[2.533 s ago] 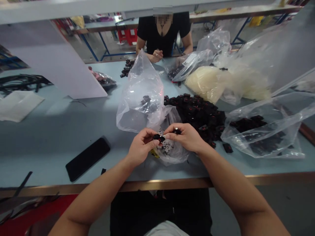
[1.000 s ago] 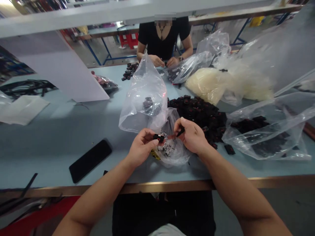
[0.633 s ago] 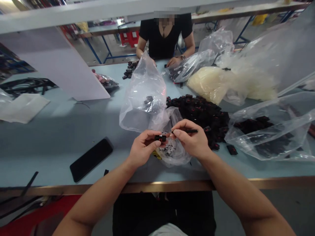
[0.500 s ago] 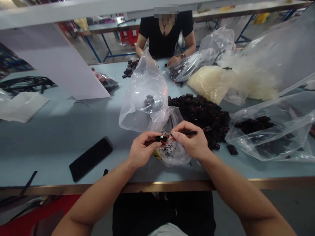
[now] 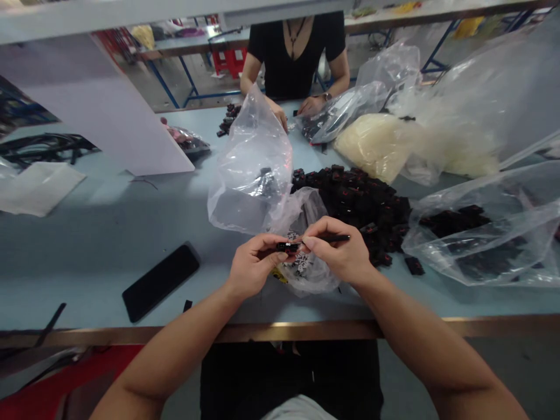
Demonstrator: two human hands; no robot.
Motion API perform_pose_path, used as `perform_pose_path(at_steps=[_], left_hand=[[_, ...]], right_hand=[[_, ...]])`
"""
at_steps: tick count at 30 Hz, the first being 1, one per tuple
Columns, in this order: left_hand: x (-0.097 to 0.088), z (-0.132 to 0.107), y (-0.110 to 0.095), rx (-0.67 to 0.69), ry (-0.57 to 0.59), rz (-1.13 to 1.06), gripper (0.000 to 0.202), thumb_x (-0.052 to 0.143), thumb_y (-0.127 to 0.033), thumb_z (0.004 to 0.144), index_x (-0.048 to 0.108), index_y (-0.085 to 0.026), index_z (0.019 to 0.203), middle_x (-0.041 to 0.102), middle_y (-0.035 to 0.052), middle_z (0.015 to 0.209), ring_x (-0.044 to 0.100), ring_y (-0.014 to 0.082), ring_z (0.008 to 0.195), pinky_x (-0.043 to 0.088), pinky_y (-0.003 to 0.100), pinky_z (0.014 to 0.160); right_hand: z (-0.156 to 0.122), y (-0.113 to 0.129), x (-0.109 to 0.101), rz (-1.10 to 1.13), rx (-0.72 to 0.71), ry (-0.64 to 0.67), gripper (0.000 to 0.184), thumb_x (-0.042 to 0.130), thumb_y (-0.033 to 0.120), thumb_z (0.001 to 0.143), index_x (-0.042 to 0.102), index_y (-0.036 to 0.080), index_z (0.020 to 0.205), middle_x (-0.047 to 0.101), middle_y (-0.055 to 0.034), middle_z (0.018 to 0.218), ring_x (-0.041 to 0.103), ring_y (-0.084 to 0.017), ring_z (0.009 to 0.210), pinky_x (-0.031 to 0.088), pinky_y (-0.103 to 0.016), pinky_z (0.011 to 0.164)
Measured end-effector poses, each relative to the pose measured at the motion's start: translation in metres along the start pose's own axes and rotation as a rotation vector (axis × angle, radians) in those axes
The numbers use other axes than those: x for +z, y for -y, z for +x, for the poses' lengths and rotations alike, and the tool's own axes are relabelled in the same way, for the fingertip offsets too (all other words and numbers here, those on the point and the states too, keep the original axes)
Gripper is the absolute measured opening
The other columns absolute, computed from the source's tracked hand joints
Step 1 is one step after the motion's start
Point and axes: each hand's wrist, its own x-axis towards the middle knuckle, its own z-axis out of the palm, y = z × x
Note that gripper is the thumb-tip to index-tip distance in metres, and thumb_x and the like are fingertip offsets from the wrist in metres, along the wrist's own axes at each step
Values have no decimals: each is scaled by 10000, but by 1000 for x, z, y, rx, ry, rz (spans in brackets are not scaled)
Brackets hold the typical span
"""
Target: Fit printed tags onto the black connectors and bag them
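A long pale blue desk point(image 5: 87, 274) fills the view, with a co-worker in a black T-shirt point(image 5: 291, 55) seated across it, far beyond the hands. Just past the hands slumps a large clear plastic bag point(image 5: 247, 186), and to its right lies a loose heap of black parts point(image 5: 354, 201) with red marks. Farther right of the hands sit a clear bag of similar black parts point(image 5: 455, 245) and a bulging bag of cream pieces point(image 5: 376, 146). A black smartphone point(image 5: 160, 283) lies flat to their left. Directly beneath the hands, a clear bag point(image 5: 317, 280) holds small grey-white pieces. The left hand point(image 5: 249, 265) pinches a small black part point(image 5: 286, 247) between thumb and fingers. The right hand point(image 5: 339, 251) grips a slim black tool point(image 5: 335, 238), which has swung level from its earlier tilt; its tip is at the part, perhaps touching it.
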Motion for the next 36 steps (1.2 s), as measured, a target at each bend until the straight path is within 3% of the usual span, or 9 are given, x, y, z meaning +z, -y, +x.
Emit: perform_pose_path(at_steps=[18,30,36], left_hand=[[-1,0,2,3,-28,71,178,870,-227,794,810,-178,955,858,56,917,829,215,779,708,331,777],[-7,-1,2,125,-48,429,163,803,-229,847,837,-224,1006,859,41,925,823,211,831,658,293,814],[-8,2,6,69,-23,234,194,807,-262,864,801,-194,1046,858,65,992,829,213,832,675,311,814]], right_hand=[[-2,2,7,-20,89,-2,157,725,337,784,654,214,717,673,-2,639,587,-148,587,453,-280,557],[-3,-1,10,-111,89,-20,137,697,314,779,619,222,712,668,5,634,557,-134,556,420,-262,525],[2,-2,10,73,89,-26,192,733,367,807,636,221,729,709,-4,633,654,-155,593,531,-276,587]])
